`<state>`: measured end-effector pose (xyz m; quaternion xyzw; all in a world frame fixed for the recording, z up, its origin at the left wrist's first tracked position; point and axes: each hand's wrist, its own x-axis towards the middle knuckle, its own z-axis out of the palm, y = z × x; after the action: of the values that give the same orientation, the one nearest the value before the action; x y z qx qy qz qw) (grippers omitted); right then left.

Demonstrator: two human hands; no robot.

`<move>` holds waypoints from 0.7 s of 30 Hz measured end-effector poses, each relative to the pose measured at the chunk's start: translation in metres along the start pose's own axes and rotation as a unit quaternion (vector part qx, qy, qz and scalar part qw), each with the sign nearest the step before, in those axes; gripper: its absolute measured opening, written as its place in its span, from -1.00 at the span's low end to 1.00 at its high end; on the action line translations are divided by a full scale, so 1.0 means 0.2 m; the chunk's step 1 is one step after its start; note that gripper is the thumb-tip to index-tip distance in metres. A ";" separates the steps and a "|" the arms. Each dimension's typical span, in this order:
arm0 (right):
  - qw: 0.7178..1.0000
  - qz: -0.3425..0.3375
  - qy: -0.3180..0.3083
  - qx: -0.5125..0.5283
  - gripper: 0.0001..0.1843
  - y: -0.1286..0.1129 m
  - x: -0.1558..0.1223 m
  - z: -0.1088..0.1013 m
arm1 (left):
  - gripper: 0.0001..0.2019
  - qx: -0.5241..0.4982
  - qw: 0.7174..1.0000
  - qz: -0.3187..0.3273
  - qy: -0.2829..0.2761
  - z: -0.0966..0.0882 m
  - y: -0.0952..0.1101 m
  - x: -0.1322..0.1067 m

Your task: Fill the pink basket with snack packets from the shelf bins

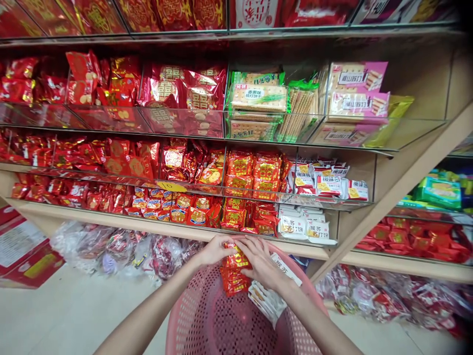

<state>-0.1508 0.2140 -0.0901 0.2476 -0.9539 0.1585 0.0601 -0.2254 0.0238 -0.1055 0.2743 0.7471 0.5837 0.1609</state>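
My left hand [216, 250] closes its fingers and thumb on the left side of a red and gold snack packet [236, 260]. From the other side, my right hand [260, 261] bends its fingers over the same packet. Both hands are just inside the far rim of a pink perforated plastic basket [186, 303]. More red packets [233, 282] lie right below the held one, inside the basket. To their right are several white packets [268, 301], partly covered by my right forearm. One white packet [286, 268] leans against the basket wall.
A tiered shelf with clear dividers stands ahead, its wooden front edge [155, 224] close behind the basket. Red packets [234, 217] and white cracker packets [305, 227] fill its lowest tier. Plastic bags of goods [125, 251] lie underneath. A red carton [27, 256] sits at left.
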 end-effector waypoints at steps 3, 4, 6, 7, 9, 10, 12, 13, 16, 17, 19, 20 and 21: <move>1.000 -0.002 0.011 -0.004 -0.18 0.02 0.00 0.01 | -0.66 -0.005 1.000 -0.008 0.003 0.03 0.01 0.01; 1.000 -0.001 0.011 -0.004 -0.19 0.02 0.00 0.01 | -0.65 -0.006 1.000 -0.009 0.007 0.04 0.02 0.01; 1.000 0.007 0.002 -0.003 -0.23 0.04 0.00 0.01 | -0.63 -0.001 0.999 -0.008 0.030 0.04 0.04 -0.01; 1.000 0.012 -0.003 -0.003 -0.25 0.05 0.00 0.01 | -0.62 0.003 0.999 -0.004 0.051 0.04 0.05 -0.03; 1.000 0.023 -0.013 -0.001 -0.27 0.08 0.00 0.01 | -0.64 0.009 0.996 0.006 0.094 0.02 0.06 -0.07; 0.999 0.028 -0.019 0.001 -0.28 0.09 0.00 0.01 | -0.66 0.011 0.993 0.010 0.116 0.01 0.06 -0.09; 0.999 0.040 -0.031 0.005 -0.29 0.10 0.01 0.01 | -0.70 0.018 0.987 0.009 0.159 -0.01 0.05 -0.14; 0.998 0.045 -0.038 0.007 -0.29 0.11 0.01 0.01 | -0.71 0.024 0.983 0.006 0.181 -0.02 0.03 -0.17; 0.997 0.048 -0.060 0.019 -0.28 0.10 0.04 0.02 | -0.72 0.037 0.969 -0.002 0.243 -0.03 -0.02 -0.22; 0.996 0.049 -0.066 0.023 -0.27 0.10 0.06 0.02 | -0.73 0.038 0.965 -0.001 0.259 -0.03 -0.03 -0.23; 0.995 0.053 -0.075 0.031 -0.26 0.08 0.08 0.03 | -0.74 0.041 0.958 0.003 0.282 -0.02 -0.05 -0.24; 0.995 0.054 -0.077 0.035 -0.26 0.08 0.09 0.03 | -0.74 0.046 0.956 0.007 0.290 -0.02 -0.05 -0.24; 0.995 0.055 -0.080 0.038 -0.26 0.07 0.09 0.03 | -0.74 0.050 0.954 0.010 0.296 -0.01 -0.05 -0.24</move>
<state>-0.1747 0.2154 -0.0965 0.2089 -0.9612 0.1770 -0.0343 -0.1912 -0.0087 -0.1185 0.1044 0.7869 0.6019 -0.0876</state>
